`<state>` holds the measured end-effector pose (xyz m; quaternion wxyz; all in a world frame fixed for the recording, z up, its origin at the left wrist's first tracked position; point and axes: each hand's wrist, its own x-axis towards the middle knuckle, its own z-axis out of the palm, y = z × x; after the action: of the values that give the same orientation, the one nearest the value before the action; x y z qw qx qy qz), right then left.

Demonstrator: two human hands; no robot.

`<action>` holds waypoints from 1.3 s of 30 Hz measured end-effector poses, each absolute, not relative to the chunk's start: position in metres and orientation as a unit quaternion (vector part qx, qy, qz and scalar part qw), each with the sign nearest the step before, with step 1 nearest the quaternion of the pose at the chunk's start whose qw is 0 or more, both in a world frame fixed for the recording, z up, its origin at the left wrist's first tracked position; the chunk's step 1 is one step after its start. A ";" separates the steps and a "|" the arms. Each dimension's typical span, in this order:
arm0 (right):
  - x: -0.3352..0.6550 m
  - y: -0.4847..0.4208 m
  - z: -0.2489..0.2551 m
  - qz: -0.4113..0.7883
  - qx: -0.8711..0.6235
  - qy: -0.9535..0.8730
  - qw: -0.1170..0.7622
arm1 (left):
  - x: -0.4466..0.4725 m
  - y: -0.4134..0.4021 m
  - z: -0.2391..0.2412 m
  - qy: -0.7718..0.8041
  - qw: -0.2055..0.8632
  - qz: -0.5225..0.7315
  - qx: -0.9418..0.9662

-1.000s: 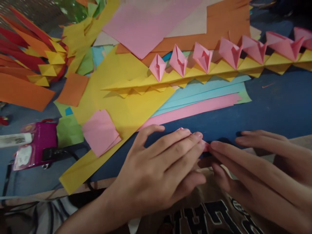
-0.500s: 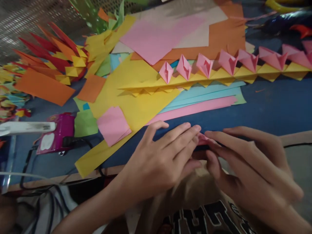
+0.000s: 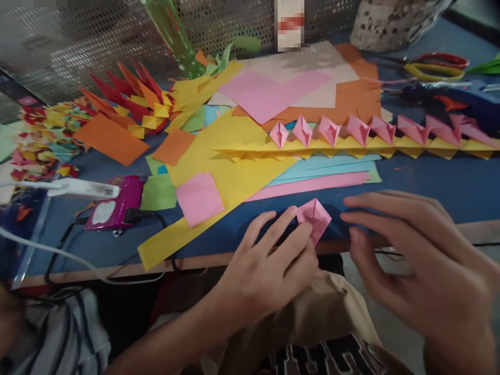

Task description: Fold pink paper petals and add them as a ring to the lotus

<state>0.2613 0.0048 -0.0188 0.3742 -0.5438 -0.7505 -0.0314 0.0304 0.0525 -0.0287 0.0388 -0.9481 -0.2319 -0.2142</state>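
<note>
A small folded pink paper (image 3: 320,217), diamond-shaped with a crease down its middle, lies at the table's front edge. My left hand (image 3: 273,255) holds it at its left side, with the fingertips over part of it and the thumb hidden. To its right my right hand (image 3: 417,255) is apart from the paper, fingers stretched out and thumb spread, with nothing in it. Behind the hands runs a zigzag-folded yellow paper strip (image 3: 289,152) with several pink folded pieces (image 3: 329,130) standing along it. A stack of pink paper squares (image 3: 200,199) sits to the left.
Blue and pink paper strips (image 3: 312,183) lie behind my hands. On the left are a purple box (image 3: 130,195) with cables and a red-orange folded paper piece (image 3: 128,99). Scissors (image 3: 433,67) and a dark blue tool (image 3: 469,101) are at the back right. A person's striped sleeve (image 3: 78,323) shows lower left.
My right hand has let go of the pink paper and moved right. The folded paper now shows its diamond face beside my left hand. The view has tilted up.
</note>
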 end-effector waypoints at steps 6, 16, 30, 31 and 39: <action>0.299 0.032 -0.028 0.009 -0.414 -0.877 0.245 | 0.011 0.081 -0.006 -0.169 -0.001 -0.190 -0.967; 0.280 0.016 -0.032 0.032 -0.401 -0.872 0.280 | 0.012 0.068 -0.008 -0.199 0.040 -0.207 -0.957; 0.287 0.014 -0.035 0.059 -0.387 -0.863 0.320 | 0.027 0.072 0.001 -0.220 -0.059 -0.199 -0.953; 0.286 0.013 -0.036 0.060 -0.391 -0.860 0.322 | 0.027 0.072 0.002 -0.215 -0.047 -0.198 -0.955; 0.279 0.004 -0.043 0.057 -0.444 -0.828 0.338 | 0.027 0.078 0.004 -0.184 -0.026 -0.179 -0.966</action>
<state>0.2785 0.0042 -0.0430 0.3376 -0.4440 -0.8281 0.0566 0.0275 0.0777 0.0039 -0.0263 -0.9663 -0.1836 -0.1787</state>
